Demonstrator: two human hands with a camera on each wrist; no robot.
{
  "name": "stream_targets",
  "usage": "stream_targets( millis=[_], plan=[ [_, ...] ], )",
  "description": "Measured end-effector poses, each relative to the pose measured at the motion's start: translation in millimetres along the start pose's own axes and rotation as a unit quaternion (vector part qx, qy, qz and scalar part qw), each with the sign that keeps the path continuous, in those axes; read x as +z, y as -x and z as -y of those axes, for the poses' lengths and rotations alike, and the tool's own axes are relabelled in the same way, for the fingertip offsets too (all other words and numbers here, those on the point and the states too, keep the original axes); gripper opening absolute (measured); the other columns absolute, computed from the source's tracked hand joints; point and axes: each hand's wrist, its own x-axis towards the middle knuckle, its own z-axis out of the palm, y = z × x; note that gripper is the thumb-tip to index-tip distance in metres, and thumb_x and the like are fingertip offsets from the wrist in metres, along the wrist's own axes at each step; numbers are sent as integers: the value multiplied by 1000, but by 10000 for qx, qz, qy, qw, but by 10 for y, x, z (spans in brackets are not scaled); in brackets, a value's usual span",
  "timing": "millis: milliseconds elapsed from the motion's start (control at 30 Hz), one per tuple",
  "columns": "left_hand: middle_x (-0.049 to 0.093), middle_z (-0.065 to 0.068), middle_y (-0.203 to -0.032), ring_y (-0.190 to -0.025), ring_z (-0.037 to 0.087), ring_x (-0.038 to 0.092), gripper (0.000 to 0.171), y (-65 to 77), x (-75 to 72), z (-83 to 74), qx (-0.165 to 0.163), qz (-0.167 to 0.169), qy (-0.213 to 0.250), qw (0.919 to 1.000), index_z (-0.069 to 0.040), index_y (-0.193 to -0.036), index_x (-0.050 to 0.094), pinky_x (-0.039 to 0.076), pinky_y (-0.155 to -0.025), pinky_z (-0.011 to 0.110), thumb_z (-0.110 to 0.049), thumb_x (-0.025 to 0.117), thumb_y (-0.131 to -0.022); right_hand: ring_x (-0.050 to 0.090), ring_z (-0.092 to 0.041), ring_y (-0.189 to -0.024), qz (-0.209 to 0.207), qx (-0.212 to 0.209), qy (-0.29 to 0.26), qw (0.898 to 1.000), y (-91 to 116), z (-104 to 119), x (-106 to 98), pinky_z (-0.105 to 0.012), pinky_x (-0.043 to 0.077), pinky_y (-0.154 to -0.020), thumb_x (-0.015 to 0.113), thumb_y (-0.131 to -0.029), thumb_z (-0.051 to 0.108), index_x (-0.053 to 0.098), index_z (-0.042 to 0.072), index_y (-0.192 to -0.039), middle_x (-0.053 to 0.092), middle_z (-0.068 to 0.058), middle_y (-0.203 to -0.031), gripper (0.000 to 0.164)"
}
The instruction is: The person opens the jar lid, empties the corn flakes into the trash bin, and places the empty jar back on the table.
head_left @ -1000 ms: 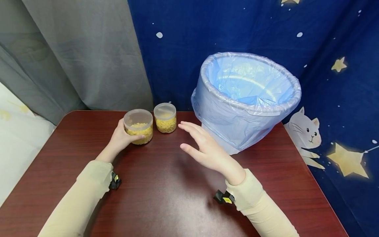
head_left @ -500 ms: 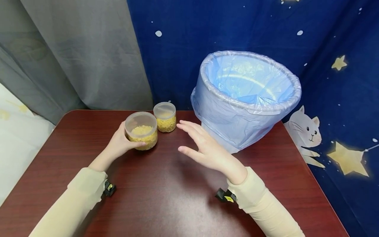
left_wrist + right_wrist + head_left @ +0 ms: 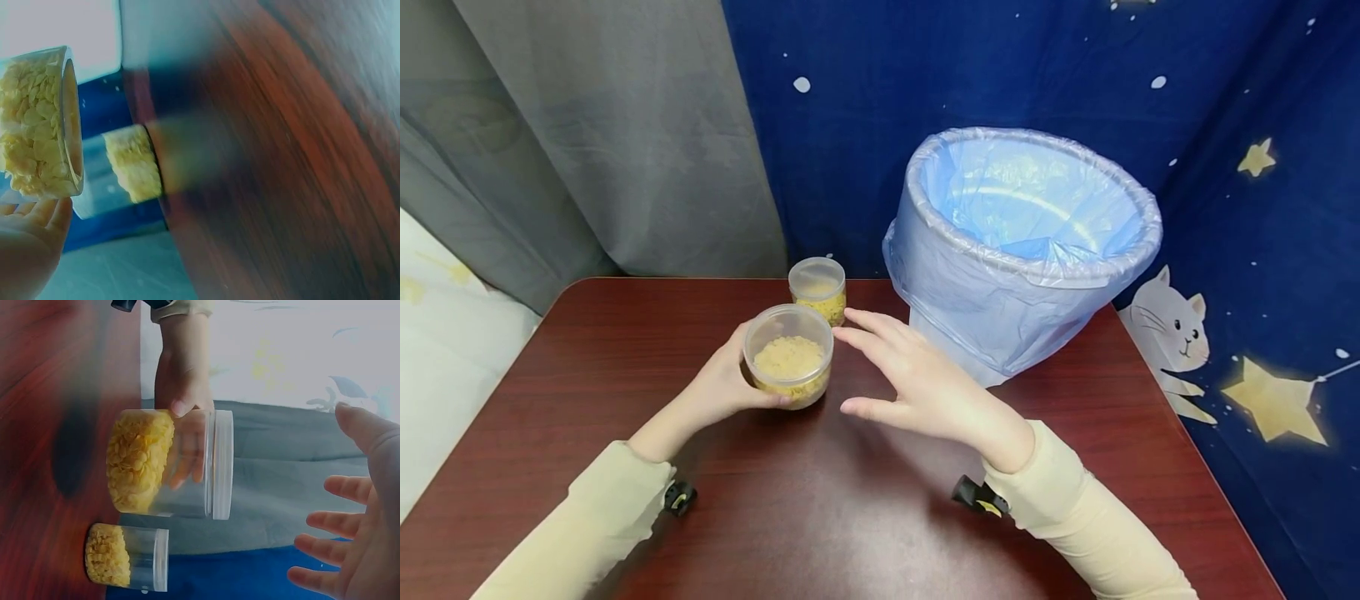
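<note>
My left hand (image 3: 718, 387) grips a large clear jar (image 3: 797, 390) of yellow flakes, fingers and thumb round its side. A translucent lid (image 3: 223, 465) caps this jar in the right wrist view, and it is held above the table, its shadow showing below. Behind it a smaller lidded jar (image 3: 817, 292) of similar flakes stands on the tabletop, partly covered by the large jar and my right fingertips in the head view. My right hand (image 3: 932, 383) hovers with fingers spread just right of the large jar, holding nothing; its fingers (image 3: 340, 522) are apart from the jar.
A bin (image 3: 985, 308) lined with a pale blue plastic bag stands at the back right of the dark red wooden table (image 3: 820, 517). Grey and blue curtains (image 3: 850, 125) hang directly behind the table's back edge.
My left hand has lifted the large jar off the table and brought it right and nearer, towards my right hand. The right hand has shifted only slightly; the small jar stays put.
</note>
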Motion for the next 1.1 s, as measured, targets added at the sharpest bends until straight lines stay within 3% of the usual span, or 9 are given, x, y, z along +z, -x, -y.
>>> stream_targets(
  millis=[167, 400, 533, 900, 1100],
  plan=[
    [44, 2, -139, -123, 19, 42, 110, 25, 103, -102, 124, 249, 204, 9994, -18, -147, 30, 29, -103, 46, -18, 94, -57, 28, -21, -138, 161, -166, 285, 9993, 7, 45, -19, -44, 26, -109, 69, -84, 48, 41, 11, -143, 32, -10, -151, 75],
    [45, 11, -137, -122, 29, 43, 107, 96, 204, -500, 226, 589, 317, 9975, -5, -146, 30, 31, -102, 44, -9, 92, -58, 29, -25, -137, 305, -333, 605, 9971, 20, 87, -25, -45, 26, -109, 71, -81, 51, 41, 10, -143, 32, -12, -150, 81],
    [46, 9, -135, -121, 30, 44, 105, 127, 267, -573, 266, 780, 471, 9955, -4, -144, 32, 31, -100, 50, -8, 92, -58, 28, -25, -137, 446, -300, 650, 9964, 28, 108, -25, -44, 25, -109, 73, -78, 53, 41, 12, -143, 32, -12, -150, 84],
    [52, 4, -129, -115, 26, 50, 101, 206, 451, -636, 443, 1144, 411, 9916, -7, -140, 36, 37, -98, 36, -7, 91, -55, 23, -30, -139, 1138, -279, 799, 9899, 73, 155, 31, -50, 25, -108, 74, -72, 60, 41, 15, -144, 26, -10, -153, 91],
    [51, -3, -132, -115, 18, 50, 106, 218, 611, -415, 584, 1312, 235, 9894, -17, -143, 35, 38, -98, 36, -19, 94, -55, 24, -29, -139, 1348, -235, 862, 9868, 140, 178, 67, -46, 25, -109, 76, -68, 61, 40, 18, -145, 27, -9, -153, 95]
  ],
)
